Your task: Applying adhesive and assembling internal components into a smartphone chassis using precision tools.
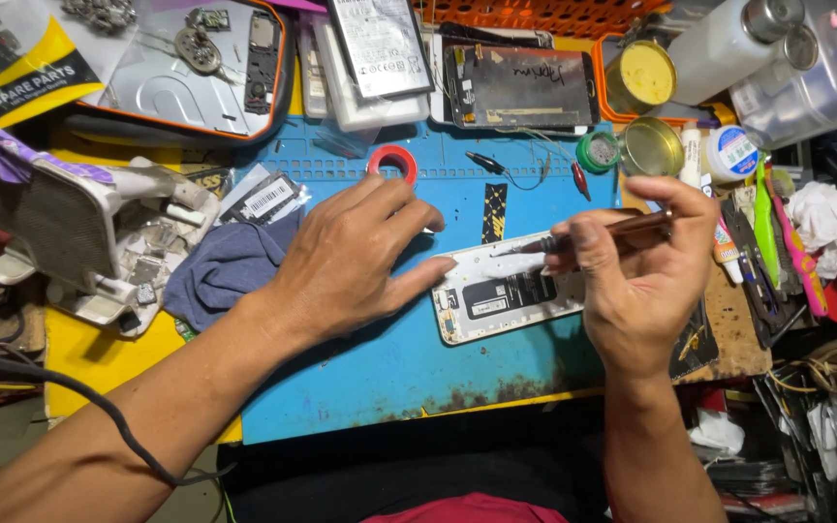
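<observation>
Desk [79, 358] clutter frames a blue work mat [360, 378], rust-stained along its near edge, where an opened white phone [496, 291] lies face down with its back cover off and its insides showing. The left hand [346, 257] lies flat and unclenched on the mat, gripping nothing, its fingertips pressing the phone's left end to steady it. The right hand [646, 281] is clenched around a slim brown tool [612, 230], its metal tip resting on the upper edge of the phone. A grey-blue cloth [225, 271] lies crumpled just beside the left wrist, next to a small white fan [60, 218] standing at the mat's left. Behind the mat sit another dismantled phone [520, 87] with a dark back and a white battery [380, 44]. A roll of red tape [392, 163] stands just beyond the left fingers, and two open round tins [646, 107] rest at the mat's far right corner, near a heap of brushes and tweezers.
</observation>
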